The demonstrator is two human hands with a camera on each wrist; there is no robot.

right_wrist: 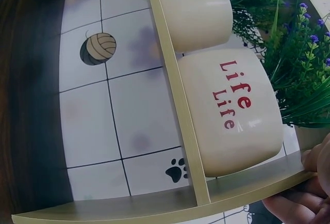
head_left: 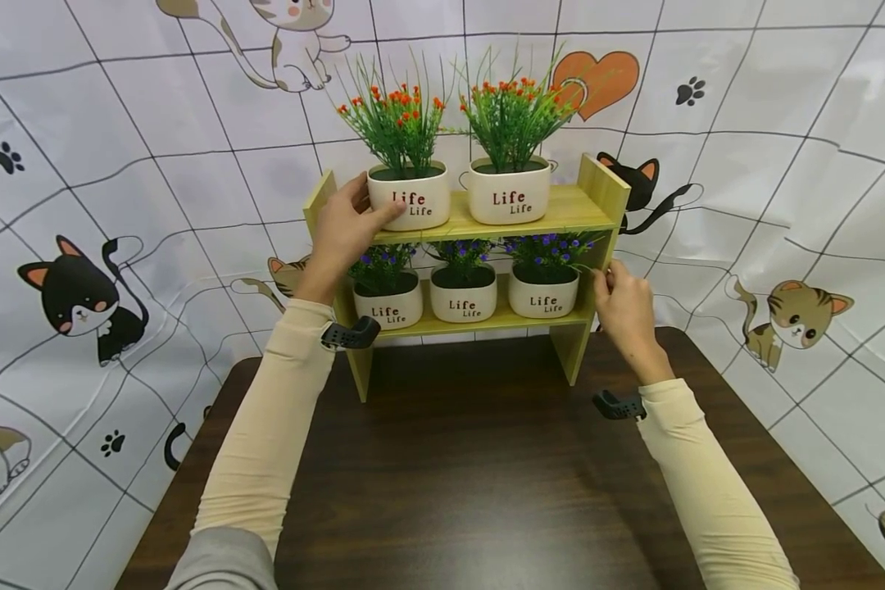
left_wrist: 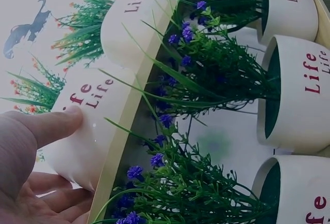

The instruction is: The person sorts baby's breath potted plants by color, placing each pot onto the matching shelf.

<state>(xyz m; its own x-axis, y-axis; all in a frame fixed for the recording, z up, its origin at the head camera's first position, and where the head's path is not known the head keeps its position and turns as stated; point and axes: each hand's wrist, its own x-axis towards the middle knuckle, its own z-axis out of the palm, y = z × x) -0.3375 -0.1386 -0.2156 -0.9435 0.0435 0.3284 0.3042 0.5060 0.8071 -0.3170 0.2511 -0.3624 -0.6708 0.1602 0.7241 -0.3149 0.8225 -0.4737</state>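
Observation:
A two-tier wooden shelf (head_left: 575,211) stands at the back of the table. On its top board, my left hand (head_left: 342,233) holds the left white oval pot (head_left: 428,215) of orange flowers, thumb across the front and fingers round the side. Beside it sits a matching orange-flowered pot (head_left: 509,207). My right hand (head_left: 625,305) pinches the front edge of the shelf's right side panel (right_wrist: 281,177), thumb inside and fingers outside. On the lower board are three white pots with purple flowers: left (head_left: 391,310), middle (head_left: 463,301) and right (head_left: 544,297).
A dark brown table (head_left: 442,459) extends in front of the shelf. Behind and on both sides hangs a white gridded sheet (head_left: 214,188) printed with cats, paw marks and a heart. The shelf's left side panel (head_left: 357,373) reaches down to the tabletop.

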